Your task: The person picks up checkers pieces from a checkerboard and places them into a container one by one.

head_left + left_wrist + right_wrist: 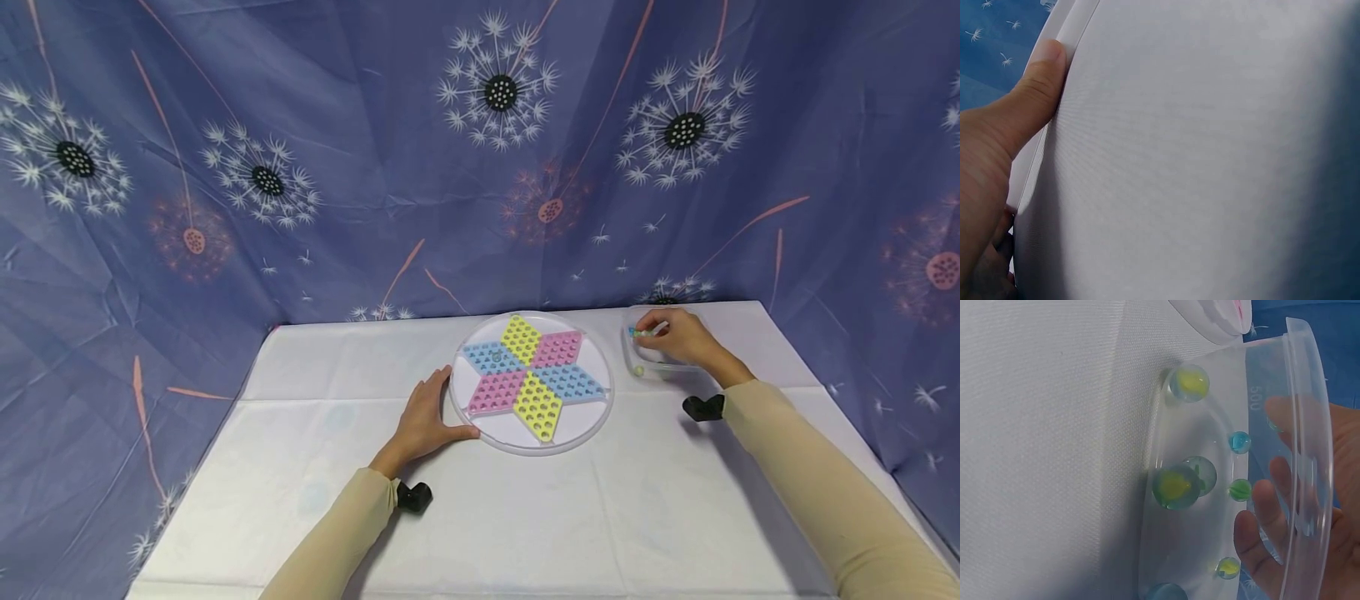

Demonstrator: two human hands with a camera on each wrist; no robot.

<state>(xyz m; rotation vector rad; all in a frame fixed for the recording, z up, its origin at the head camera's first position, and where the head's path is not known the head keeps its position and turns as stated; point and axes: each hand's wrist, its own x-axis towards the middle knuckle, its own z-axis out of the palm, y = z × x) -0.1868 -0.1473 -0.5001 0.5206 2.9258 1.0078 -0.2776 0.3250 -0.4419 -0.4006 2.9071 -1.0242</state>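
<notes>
A round white Chinese checkers board [580, 427] with yellow, pink and blue holed points lies on the table. My left hand [423, 419] rests at its left rim, thumb and fingers spread along the edge. In the left wrist view, the thumb [1044, 75] presses on the white rim. My right hand [678, 335] reaches into a clear plastic container [628, 354] right of the board, fingers bent over glass marbles. Through the container wall, a yellow marble [1189, 383], a blue marble [1240, 442] and a green marble [1240, 490] show. I cannot tell whether the fingertips pinch a marble.
White cloth [480, 517] with fold creases covers the table. A purple-blue curtain [390, 167] with dandelion prints hangs behind it and down both sides. Black wrist mounts [414, 497] sit under the sleeves. A marble-like spot [497, 356] shows on a blue point.
</notes>
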